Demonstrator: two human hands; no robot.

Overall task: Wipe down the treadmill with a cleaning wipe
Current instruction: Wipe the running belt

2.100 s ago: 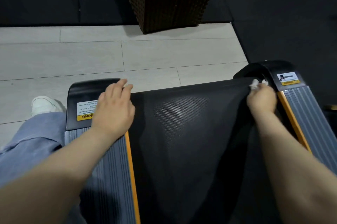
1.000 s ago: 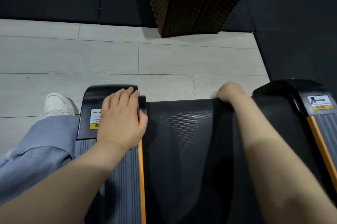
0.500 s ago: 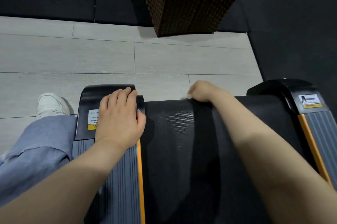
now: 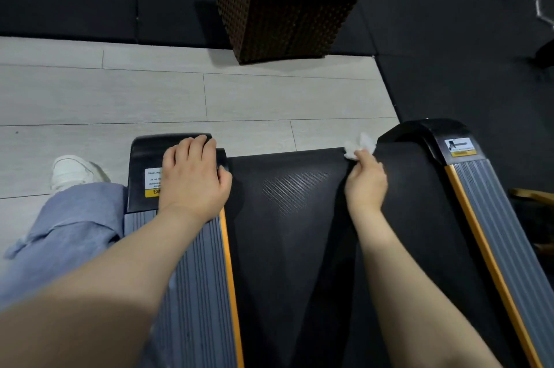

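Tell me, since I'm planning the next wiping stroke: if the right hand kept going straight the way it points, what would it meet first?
The right hand points past the belt's far edge, wipe leading. Beyond lies bare light floor, then probably the dark mat's edge; the wicker basket sits left of that line.

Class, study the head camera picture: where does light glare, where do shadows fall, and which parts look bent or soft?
Head view: a pale sheen sits on the treadmill belt between the left hand and the right hand; the wicker basket throws a shadow leftwards; the side rails splay outward, wide-angle bending; the nearest forearm looks soft; the wipe is bright, with little detail.
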